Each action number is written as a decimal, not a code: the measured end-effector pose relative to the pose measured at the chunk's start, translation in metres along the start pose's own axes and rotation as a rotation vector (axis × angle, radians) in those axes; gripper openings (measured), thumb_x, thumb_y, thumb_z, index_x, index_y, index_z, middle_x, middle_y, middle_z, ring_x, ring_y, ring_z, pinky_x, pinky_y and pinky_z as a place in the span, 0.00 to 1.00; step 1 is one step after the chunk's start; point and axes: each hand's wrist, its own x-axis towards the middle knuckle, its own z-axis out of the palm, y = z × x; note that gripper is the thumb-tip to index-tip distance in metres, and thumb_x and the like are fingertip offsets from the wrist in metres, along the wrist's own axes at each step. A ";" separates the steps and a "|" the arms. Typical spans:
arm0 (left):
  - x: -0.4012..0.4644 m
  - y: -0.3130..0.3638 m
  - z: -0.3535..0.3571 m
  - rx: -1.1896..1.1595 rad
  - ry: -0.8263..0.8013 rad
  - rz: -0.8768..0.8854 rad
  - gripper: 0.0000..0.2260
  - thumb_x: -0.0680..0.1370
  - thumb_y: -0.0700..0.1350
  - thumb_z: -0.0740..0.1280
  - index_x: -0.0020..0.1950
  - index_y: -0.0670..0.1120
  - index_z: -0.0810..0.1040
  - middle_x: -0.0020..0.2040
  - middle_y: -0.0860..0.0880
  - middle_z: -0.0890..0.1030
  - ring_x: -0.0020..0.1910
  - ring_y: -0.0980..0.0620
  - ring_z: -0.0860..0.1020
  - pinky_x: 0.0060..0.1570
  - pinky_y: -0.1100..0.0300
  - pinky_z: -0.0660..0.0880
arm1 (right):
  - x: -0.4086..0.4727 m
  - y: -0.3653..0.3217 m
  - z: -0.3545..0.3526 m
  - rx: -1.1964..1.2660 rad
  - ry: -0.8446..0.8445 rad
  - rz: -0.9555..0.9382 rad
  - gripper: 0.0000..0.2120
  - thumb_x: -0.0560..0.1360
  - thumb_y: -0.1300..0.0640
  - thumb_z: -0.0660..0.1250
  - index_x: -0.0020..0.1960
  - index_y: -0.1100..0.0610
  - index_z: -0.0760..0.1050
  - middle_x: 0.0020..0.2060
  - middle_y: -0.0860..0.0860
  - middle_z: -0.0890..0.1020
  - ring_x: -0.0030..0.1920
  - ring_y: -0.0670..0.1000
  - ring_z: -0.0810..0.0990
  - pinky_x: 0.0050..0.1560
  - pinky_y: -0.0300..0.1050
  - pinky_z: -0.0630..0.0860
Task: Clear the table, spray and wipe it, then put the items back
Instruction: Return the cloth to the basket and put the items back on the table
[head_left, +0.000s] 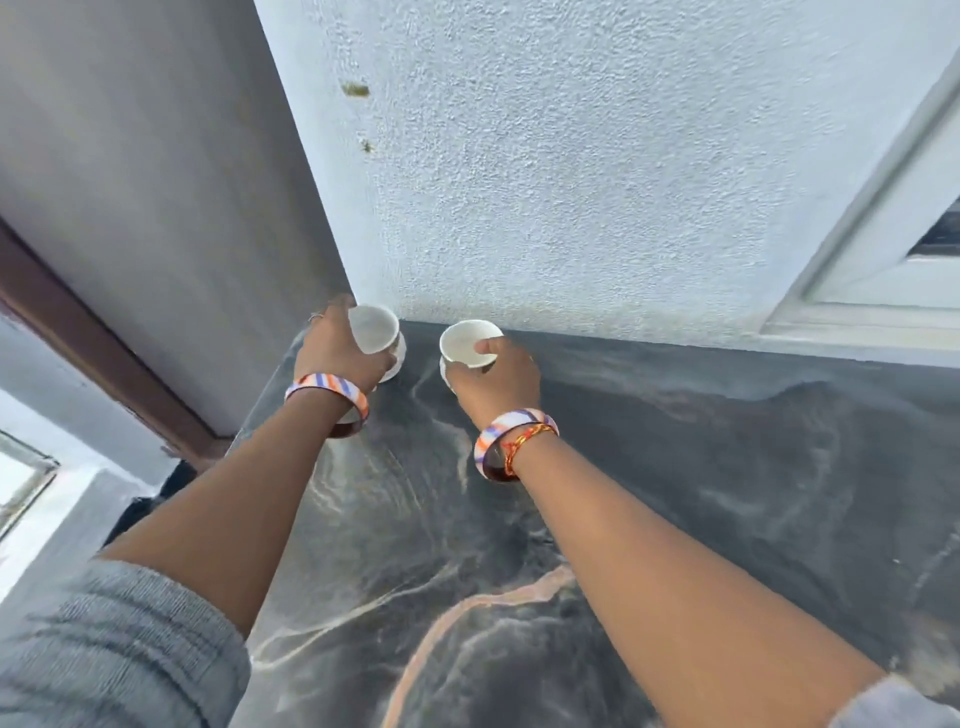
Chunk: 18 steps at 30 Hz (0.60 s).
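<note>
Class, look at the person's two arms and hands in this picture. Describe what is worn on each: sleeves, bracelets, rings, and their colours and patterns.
Both arms have grey knitted sleeves pushed up towards the elbow. The left hand has a thin ring on a finger and a wide bangle striped orange, blue and white at the wrist. The right hand has a matching striped bangle with a red-and-yellow thread tied beside it.

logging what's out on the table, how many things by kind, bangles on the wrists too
White cups: 2, left cup gripped by the left hand, right cup gripped by the right hand, both at the far edge of the dark marble table.
Striped bangles: 2, left bangle, right bangle.
Total: 4
</note>
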 end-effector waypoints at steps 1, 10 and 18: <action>0.007 -0.002 0.000 -0.012 0.001 -0.006 0.27 0.71 0.49 0.71 0.66 0.42 0.68 0.63 0.38 0.74 0.62 0.38 0.73 0.59 0.50 0.71 | 0.005 -0.006 0.007 -0.014 -0.023 -0.008 0.23 0.72 0.55 0.69 0.65 0.58 0.70 0.64 0.55 0.74 0.64 0.56 0.73 0.61 0.44 0.71; 0.042 -0.014 0.008 -0.064 -0.001 0.003 0.29 0.71 0.47 0.71 0.68 0.42 0.64 0.63 0.37 0.72 0.60 0.36 0.73 0.57 0.49 0.71 | 0.035 -0.020 0.037 -0.168 -0.030 -0.067 0.27 0.74 0.57 0.67 0.70 0.61 0.63 0.69 0.55 0.68 0.68 0.56 0.68 0.65 0.44 0.66; 0.045 -0.021 0.014 -0.009 0.034 0.052 0.31 0.68 0.50 0.73 0.65 0.39 0.65 0.62 0.36 0.72 0.61 0.36 0.70 0.56 0.47 0.71 | 0.036 -0.024 0.036 -0.140 -0.046 -0.078 0.30 0.71 0.57 0.72 0.69 0.56 0.65 0.68 0.55 0.68 0.67 0.57 0.69 0.65 0.47 0.67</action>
